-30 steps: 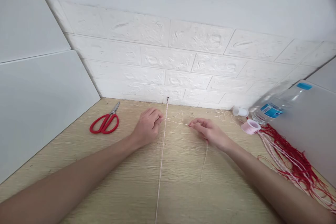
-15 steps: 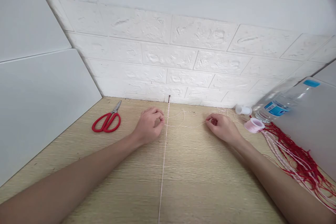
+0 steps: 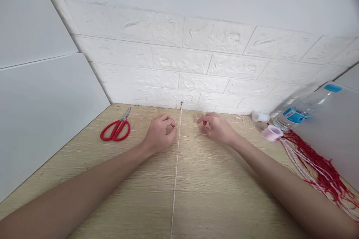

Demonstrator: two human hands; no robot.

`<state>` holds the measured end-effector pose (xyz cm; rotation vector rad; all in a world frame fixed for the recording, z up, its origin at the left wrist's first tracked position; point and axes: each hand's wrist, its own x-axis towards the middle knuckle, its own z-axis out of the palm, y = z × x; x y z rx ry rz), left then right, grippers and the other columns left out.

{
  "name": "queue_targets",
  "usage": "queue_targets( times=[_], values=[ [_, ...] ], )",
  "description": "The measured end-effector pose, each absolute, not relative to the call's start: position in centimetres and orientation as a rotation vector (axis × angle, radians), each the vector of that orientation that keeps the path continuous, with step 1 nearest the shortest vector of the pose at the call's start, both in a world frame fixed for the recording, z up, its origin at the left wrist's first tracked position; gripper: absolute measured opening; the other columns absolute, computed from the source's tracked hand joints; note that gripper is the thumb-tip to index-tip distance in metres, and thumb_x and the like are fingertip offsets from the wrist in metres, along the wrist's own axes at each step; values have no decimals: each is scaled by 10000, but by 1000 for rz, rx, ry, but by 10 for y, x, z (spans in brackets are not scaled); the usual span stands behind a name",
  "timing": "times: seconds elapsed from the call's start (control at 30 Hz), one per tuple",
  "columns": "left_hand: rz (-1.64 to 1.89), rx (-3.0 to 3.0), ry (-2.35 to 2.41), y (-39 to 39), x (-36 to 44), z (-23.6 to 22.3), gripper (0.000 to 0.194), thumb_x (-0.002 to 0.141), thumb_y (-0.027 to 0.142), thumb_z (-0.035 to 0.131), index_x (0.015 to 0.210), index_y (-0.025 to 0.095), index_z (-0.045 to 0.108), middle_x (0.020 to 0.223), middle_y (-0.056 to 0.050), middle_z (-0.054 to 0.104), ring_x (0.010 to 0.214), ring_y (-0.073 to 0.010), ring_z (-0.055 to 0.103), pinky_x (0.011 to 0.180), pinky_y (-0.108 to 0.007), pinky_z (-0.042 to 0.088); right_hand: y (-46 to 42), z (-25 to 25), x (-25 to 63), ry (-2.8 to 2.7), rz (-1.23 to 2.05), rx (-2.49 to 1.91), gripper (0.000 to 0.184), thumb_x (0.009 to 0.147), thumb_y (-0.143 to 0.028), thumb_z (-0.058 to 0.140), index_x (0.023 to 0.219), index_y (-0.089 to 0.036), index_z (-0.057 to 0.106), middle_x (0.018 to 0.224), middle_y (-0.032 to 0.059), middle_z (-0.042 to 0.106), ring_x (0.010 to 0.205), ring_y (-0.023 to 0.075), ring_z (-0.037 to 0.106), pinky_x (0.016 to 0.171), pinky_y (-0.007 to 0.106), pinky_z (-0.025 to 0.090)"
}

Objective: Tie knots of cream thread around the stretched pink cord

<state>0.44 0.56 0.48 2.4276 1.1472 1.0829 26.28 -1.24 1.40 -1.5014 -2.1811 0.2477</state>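
A taut pale pink cord (image 3: pixel 175 179) runs from a dark anchor at the wall's foot toward me, its far end braided (image 3: pixel 180 115). Just left of it is my left hand (image 3: pixel 160 134), thumb and fingertips closed in a pinch on thin pale thread. On the cord's other side, my right hand (image 3: pixel 217 129) has its index finger and thumb apart, close to a loop of the pale thread (image 3: pixel 187 135). Whether the right fingers touch that thread I cannot tell. Red-handled scissors (image 3: pixel 116 130) lie left of my left hand, blades toward the wall.
At the right stand a white spool (image 3: pixel 260 117), a pink thread spool (image 3: pixel 272 133) and a clear bottle with a blue cap (image 3: pixel 298 114). Red and pink cords (image 3: pixel 322 168) lie bundled beside the right panel. A white brick-patterned wall (image 3: pixel 196 63) closes off the wooden table's back.
My right hand has moved left toward the cord, and its fingers have parted from their pinch on the thread. My left hand stays almost in place beside the cord.
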Motion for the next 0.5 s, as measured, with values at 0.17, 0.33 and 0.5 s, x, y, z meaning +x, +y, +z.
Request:
queue_targets(
  times=[0.17, 0.33, 0.5],
  values=[
    [1131, 2426, 1128, 5, 4, 6, 127, 861, 201, 560, 754, 192, 627, 847, -39, 646, 859, -196, 589, 851, -386, 459, 15, 11, 274, -2184, 692, -1527, 159, 767, -225, 634, 910, -183, 690, 715, -5, 601, 615, 123, 518, 571, 248, 366],
    [1134, 2427, 1124, 7, 3, 5, 127, 864, 204, 560, 757, 196, 627, 839, -37, 649, 852, -196, 593, 840, -381, 466, 19, 6, 280, -2190, 841, -1475, 120, 794, -275, 602, 741, -173, 635, 648, -23, 543, 582, 113, 466, 535, 242, 335],
    [1133, 2432, 1123, 8, 4, 4, 131, 871, 206, 554, 762, 196, 627, 838, -36, 652, 851, -195, 593, 835, -377, 464, 7, 8, 271, -2110, 551, -1435, 122, 825, -257, 603, 738, -177, 632, 848, 46, 619, 796, 177, 545, 711, 311, 409]
  ],
)
